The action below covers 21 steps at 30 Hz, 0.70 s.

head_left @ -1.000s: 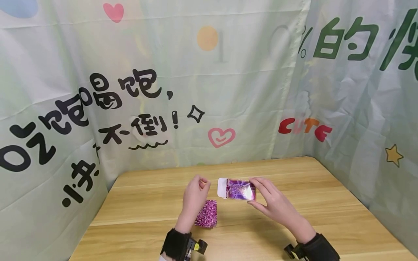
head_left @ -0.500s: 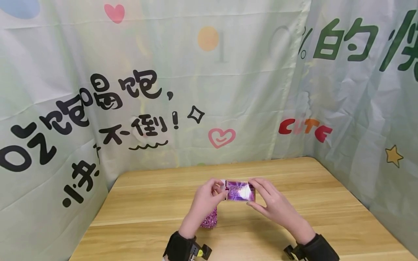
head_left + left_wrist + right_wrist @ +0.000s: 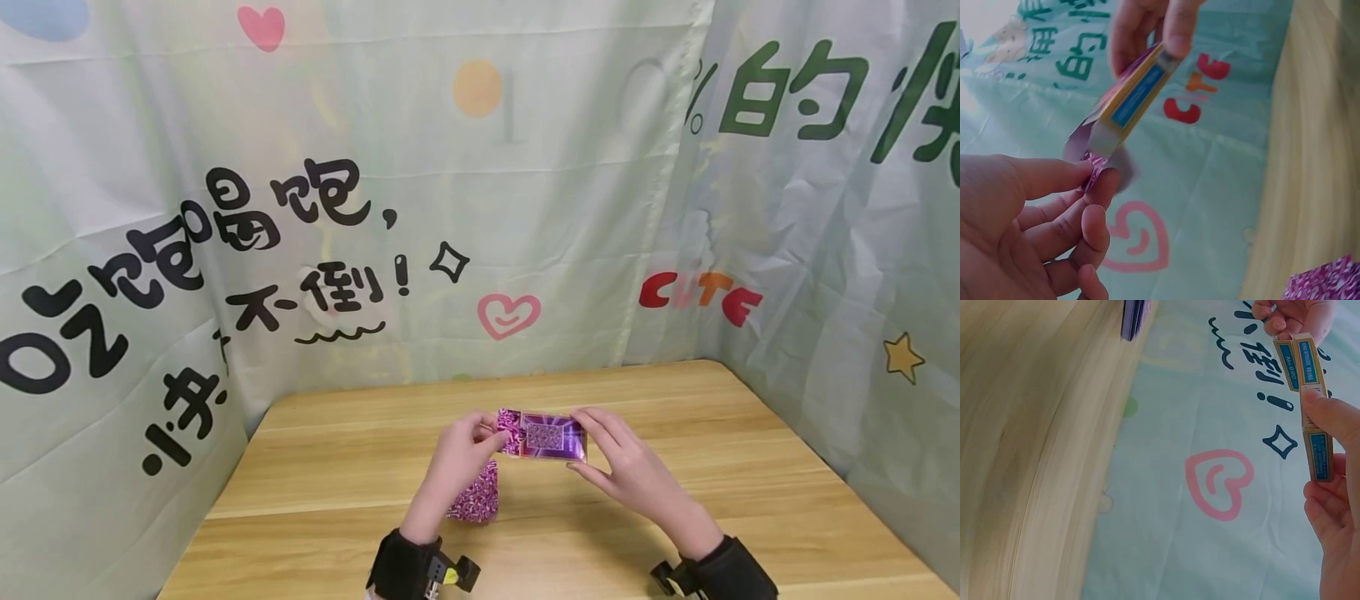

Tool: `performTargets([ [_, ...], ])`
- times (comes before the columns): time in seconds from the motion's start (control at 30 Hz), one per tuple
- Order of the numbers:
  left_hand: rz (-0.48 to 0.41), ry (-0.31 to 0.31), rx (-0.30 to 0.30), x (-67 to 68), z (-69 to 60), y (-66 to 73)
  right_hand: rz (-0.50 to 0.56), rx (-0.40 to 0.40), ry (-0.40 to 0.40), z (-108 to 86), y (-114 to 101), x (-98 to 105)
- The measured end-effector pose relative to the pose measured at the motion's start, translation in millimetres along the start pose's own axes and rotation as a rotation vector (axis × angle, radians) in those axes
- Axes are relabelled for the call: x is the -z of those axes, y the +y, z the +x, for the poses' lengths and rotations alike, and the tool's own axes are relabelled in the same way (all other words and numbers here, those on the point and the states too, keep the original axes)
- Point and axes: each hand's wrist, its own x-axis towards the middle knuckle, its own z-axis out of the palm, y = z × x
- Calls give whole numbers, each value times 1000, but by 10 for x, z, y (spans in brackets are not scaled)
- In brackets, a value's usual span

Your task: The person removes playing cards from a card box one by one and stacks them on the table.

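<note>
My right hand (image 3: 632,468) grips a small purple card box (image 3: 564,447) by its right end, above the table. In the left wrist view, the open end of the box (image 3: 1127,100) has its flaps spread toward my left hand (image 3: 1041,219). My left thumb and forefinger pinch a pink-and-white patterned playing card (image 3: 1094,170) at that open end. From the head, the playing card (image 3: 509,422) sticks out to the left of the box, partly inside or overlapping it. Below my left hand (image 3: 459,454), a stack of similarly patterned cards (image 3: 480,498) lies on the table.
A wooden table (image 3: 337,475) lies beneath both hands. Printed cloth curtains (image 3: 420,150) close in its back and sides. The card stack (image 3: 1135,319) shows its edge in the right wrist view.
My left hand moved right to the box's open end, then slightly back left pinching a card. The patterned card now shows where a white flap showed before. My right hand stays nearly still.
</note>
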Motion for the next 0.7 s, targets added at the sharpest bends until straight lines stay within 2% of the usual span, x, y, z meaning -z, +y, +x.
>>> performTargets([
  [0.23,-56,85,68,197,50,-81,-23,-57,-48,-18,18,29],
  [0.57,-116,316,99,317,95,-136,-25,-69,-71,-20,20,47],
  [0.63,-102,334,105,322,107,-165,-28,-72,-76,-22,17,49],
  [0.7,-74,325,125,314,123,-215,-28,-74,-80,-24,15,49],
])
